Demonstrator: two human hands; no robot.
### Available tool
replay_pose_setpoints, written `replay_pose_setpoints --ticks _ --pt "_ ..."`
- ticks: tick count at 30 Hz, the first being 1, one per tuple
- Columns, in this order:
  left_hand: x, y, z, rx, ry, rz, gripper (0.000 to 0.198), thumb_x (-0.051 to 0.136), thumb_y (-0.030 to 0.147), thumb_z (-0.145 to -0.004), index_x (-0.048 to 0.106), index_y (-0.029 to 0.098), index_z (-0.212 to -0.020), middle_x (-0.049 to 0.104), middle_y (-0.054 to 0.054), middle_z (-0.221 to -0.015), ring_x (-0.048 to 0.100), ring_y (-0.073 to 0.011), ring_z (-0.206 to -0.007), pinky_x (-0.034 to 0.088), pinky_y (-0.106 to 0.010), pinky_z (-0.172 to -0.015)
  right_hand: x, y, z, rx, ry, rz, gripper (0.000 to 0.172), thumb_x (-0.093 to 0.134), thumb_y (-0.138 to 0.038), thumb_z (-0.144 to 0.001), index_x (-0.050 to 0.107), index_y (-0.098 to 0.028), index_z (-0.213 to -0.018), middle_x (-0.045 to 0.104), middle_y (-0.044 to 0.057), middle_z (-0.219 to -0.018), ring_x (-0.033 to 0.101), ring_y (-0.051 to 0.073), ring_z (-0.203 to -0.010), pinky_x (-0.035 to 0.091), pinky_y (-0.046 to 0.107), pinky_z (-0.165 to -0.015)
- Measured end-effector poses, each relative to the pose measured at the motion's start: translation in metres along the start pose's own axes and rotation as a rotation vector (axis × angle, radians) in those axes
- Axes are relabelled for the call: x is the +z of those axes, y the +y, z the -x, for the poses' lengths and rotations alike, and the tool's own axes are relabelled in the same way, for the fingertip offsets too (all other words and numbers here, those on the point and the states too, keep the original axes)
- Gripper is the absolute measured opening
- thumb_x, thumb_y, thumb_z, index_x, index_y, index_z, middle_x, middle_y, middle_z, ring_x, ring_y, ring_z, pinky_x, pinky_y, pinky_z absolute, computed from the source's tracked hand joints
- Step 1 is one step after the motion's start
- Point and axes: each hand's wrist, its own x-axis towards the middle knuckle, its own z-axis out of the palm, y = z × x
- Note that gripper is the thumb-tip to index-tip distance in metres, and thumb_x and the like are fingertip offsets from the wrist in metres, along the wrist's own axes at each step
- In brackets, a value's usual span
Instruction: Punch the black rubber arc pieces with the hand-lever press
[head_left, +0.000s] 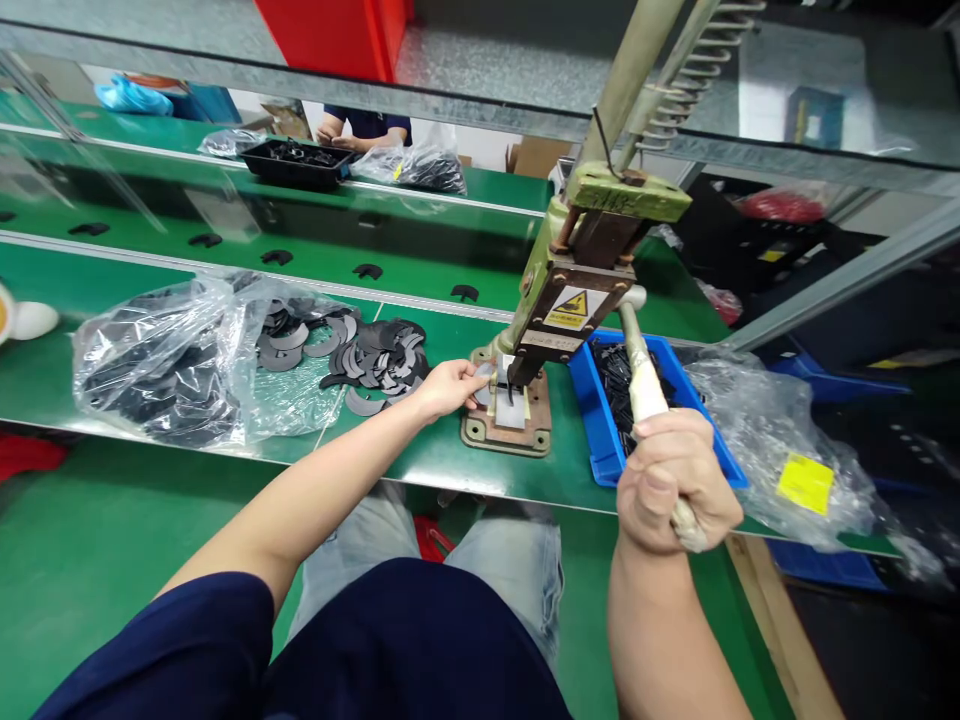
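My right hand (675, 482) is wrapped round the taped lever handle (643, 375) of a green hand press (574, 290). At the press base (474, 432), my left hand (452, 388) pinches a grey curved flat piece (484, 384) by its edge. That piece lies beside the metal fixture (511, 408), under the ram (528, 366). A small dark strip stands in the fixture, partly hidden by the ram. Left of my left hand lies a loose pile of black and grey crescent-shaped pieces (375, 360).
A clear plastic bag (172, 360) of dark pieces lies at the left. Right of the press, a blue bin (600, 465) holds black strips, with crumpled plastic (780, 440) beside it. Several black parts lie along the green belt (322, 255). Across it, a person's hands (341, 140) are near a black tray (296, 172).
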Motion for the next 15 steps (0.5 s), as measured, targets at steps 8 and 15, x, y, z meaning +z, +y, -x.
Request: replay_pose_setpoints --ticks 8,15 --pt "0.007 0.014 -0.022 0.008 -0.067 -0.225 0.035 0.085 0.039 -0.091 0.059 0.019 -0.081 0.068 0.002 -0.063 0.066 -0.0113 -0.048 0.044 -0.018 -0.047 0.002 0.000 -0.001 -0.002 0.010 -0.009 0.038 0.066 -0.027 -0.090 0.047 -0.021 -0.058 0.054 -0.003 -0.055 0.062 0.018 -0.066 0.046 0.045 -0.080" --pt "-0.001 0.017 -0.027 0.003 -0.130 -0.272 0.037 0.087 0.039 -0.088 0.056 0.019 -0.082 0.066 0.003 -0.064 0.071 -0.0150 -0.051 0.046 -0.018 -0.045 0.002 0.003 0.001 -0.011 0.035 -0.019 0.042 0.067 -0.030 -0.091 0.046 -0.021 -0.056 0.053 -0.002 -0.053 0.062 0.018 -0.064 0.045 0.045 -0.080"
